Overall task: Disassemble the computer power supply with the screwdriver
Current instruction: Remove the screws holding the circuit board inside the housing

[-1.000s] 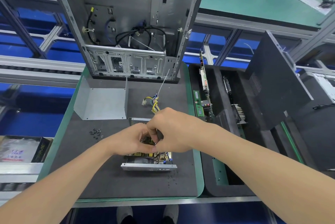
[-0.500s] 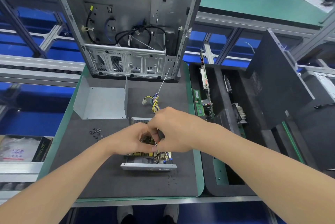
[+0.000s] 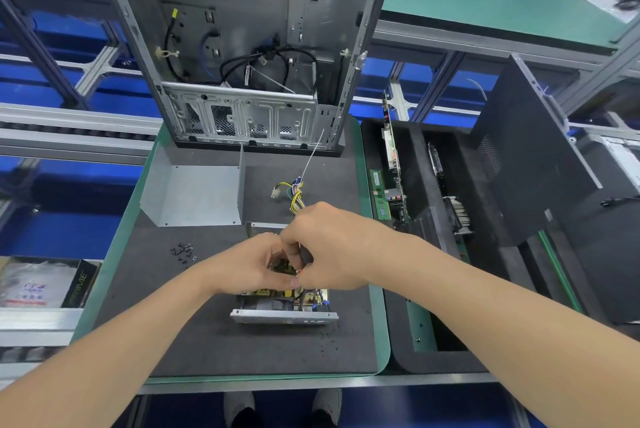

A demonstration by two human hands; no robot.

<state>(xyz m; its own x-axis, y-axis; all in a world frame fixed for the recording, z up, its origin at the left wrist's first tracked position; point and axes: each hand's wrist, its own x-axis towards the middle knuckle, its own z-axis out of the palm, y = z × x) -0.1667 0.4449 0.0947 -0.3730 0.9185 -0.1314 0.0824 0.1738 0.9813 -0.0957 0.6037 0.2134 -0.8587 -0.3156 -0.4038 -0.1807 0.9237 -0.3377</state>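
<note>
power supply (image 3: pixel 284 308) lies on dark mat (image 3: pixel 207 341), lid off, circuit board and wires exposed inside its metal shell. your right hand (image 3: pixel 329 247) curls round black screwdriver (image 3: pixel 306 256) handle over shell; shaft hidden by fingers. your left hand (image 3: pixel 249 265) meets it there, fingers bent over board; cannot tell whether they pinch anything. removed cover (image 3: pixel 194 192) lies behind, loose screws (image 3: pixel 183 251) left of your hands. computer case (image 3: pixel 249 47) stands upright, black cables inside. foam tray (image 3: pixel 401 341) at right holds circuit cards (image 3: pixel 391 150) upright in slots.
</note>
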